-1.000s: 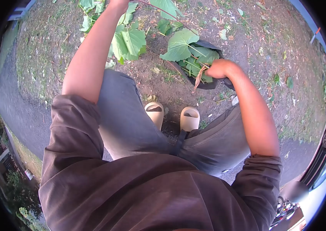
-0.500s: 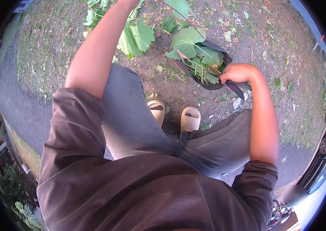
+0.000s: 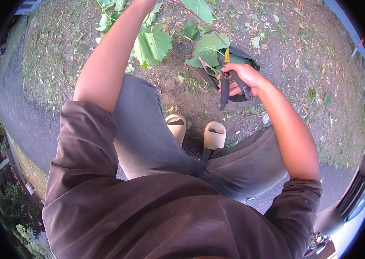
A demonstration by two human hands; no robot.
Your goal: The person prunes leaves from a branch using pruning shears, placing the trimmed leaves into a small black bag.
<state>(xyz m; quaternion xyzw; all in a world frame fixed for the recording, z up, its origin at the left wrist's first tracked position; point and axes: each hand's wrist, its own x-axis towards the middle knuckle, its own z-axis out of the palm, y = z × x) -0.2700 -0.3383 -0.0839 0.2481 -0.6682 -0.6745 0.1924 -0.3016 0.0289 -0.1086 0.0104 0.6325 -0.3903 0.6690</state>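
Note:
My right hand is wrapped round a pair of pruning shears with dark handles and a yellowish blade pointing up. The handles stand apart. Behind it on the ground lies a dark bag, its opening mostly covered by my hand. A large green leaf rests at the bag's left edge. From there a thin reddish stem slants up to the top edge. My left forearm reaches out past the top of the view, so that hand is hidden. More broad leaves hang beside this forearm.
Bare soil with sparse grass spreads in front of me. My feet are in beige slides between my knees. Grey pavement runs along the left. A parked car shows at the far right edge.
My right hand has left the bag's rim and moved left and slightly up. It now holds pruning shears, which were not visible before. My left arm has barely shifted.

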